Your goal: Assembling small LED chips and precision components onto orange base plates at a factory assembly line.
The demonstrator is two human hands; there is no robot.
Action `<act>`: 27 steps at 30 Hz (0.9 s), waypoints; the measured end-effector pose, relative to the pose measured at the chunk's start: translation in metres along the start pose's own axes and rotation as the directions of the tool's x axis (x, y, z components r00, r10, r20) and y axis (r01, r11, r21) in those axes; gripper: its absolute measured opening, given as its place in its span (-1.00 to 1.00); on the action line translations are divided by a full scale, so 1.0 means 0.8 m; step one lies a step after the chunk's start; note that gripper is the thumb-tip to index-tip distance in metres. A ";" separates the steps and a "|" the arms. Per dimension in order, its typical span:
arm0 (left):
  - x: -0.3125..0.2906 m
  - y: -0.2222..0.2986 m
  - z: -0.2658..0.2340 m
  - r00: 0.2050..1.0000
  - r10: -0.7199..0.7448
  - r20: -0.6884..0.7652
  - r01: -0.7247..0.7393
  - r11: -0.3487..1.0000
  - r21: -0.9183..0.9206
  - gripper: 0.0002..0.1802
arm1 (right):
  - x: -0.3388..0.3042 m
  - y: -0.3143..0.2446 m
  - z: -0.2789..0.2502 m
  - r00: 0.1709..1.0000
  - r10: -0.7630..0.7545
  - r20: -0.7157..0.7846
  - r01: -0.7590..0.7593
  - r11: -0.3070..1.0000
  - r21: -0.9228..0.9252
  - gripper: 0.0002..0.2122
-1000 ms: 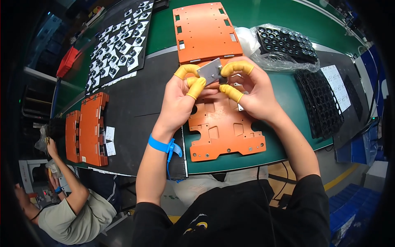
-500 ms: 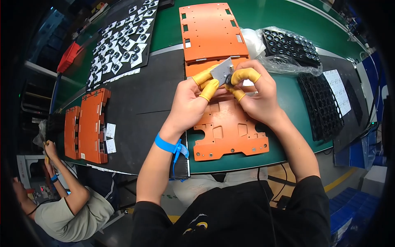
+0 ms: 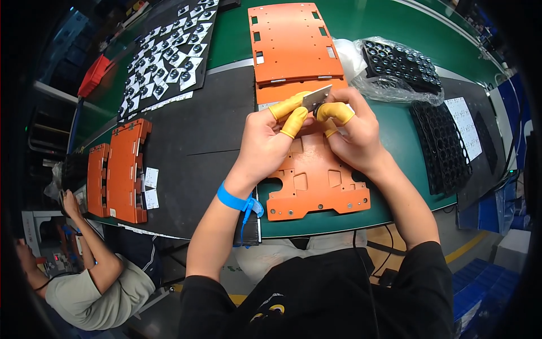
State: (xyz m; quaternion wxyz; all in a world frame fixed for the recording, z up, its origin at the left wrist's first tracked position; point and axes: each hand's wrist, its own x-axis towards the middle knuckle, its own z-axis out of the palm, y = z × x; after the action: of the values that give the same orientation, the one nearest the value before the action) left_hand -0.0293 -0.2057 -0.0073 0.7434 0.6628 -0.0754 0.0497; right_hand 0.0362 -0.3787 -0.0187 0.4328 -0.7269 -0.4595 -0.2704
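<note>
My left hand [image 3: 264, 141], with yellow finger cots on its fingertips and a blue strap at the wrist, pinches a small flat grey circuit board [image 3: 318, 97]. Opposite it, my right hand [image 3: 359, 129] has yellow-covered fingers closed at a small dark round part against the board, mostly hidden by the fingers. Both hands are held over an orange fixture plate [image 3: 319, 192] with cut-outs and holes along its near edge. Just beyond them lies a larger orange panel [image 3: 291, 42] with rectangular slots.
Boards with black lenses cover a dark mat [image 3: 164, 56] at far left. Orange fixtures [image 3: 127, 169] stand left beside white cards [image 3: 151, 189]. At right are a plastic-wrapped lens tray [image 3: 401, 65], a black tray [image 3: 440, 147] and a white sheet [image 3: 463, 127]. Another person [image 3: 101, 282] works at lower left.
The board has tilted from face-on to nearly edge-on and shifted slightly right. My left hand has moved a little right with it. The other person's hands have shifted.
</note>
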 end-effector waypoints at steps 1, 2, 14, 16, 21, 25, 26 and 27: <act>0.000 0.001 0.001 1.000 0.013 0.003 -0.013 1.000 0.011 -0.63 | -0.001 0.001 0.001 1.000 -0.005 -0.016 0.005 1.000 -0.007 -0.74; 0.000 0.002 0.003 1.000 0.026 0.007 -0.027 0.999 0.022 -0.62 | -0.002 0.001 0.002 0.999 -0.011 -0.033 0.011 1.000 -0.013 -0.74; -0.002 0.007 0.007 0.998 0.006 0.066 -0.008 0.999 0.031 -0.49 | -0.002 0.003 0.003 0.999 -0.013 -0.043 0.012 0.999 -0.045 -0.73; -0.001 0.002 0.006 0.998 0.013 0.063 -0.016 0.999 0.040 -0.49 | -0.001 0.000 0.004 0.999 -0.019 -0.031 0.017 0.999 -0.038 -0.71; -0.001 0.004 0.006 0.999 0.021 0.029 -0.023 0.997 0.069 -0.48 | -0.003 -0.003 0.007 0.998 0.037 -0.047 -0.038 0.999 -0.028 -0.69; 0.000 0.007 0.007 0.999 0.043 -0.032 -0.040 0.996 0.082 -0.56 | 0.004 -0.011 0.002 1.000 -0.001 -0.005 0.001 1.000 0.002 -0.65; 0.000 0.008 0.007 0.998 0.022 -0.052 -0.020 0.999 0.050 -0.59 | 0.005 -0.012 0.002 1.000 -0.023 -0.006 0.023 0.999 0.025 -0.63; 0.001 0.003 0.006 0.996 0.057 -0.063 -0.056 0.998 0.008 -0.62 | 0.006 -0.010 0.000 0.998 -0.062 0.009 0.062 0.998 0.026 -0.57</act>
State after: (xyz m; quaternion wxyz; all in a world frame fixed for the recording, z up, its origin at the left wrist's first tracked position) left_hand -0.0292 -0.2100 -0.0041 0.7415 0.6609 -0.0704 0.0919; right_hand 0.0310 -0.3752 -0.0117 0.4313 -0.7081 -0.4874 -0.2740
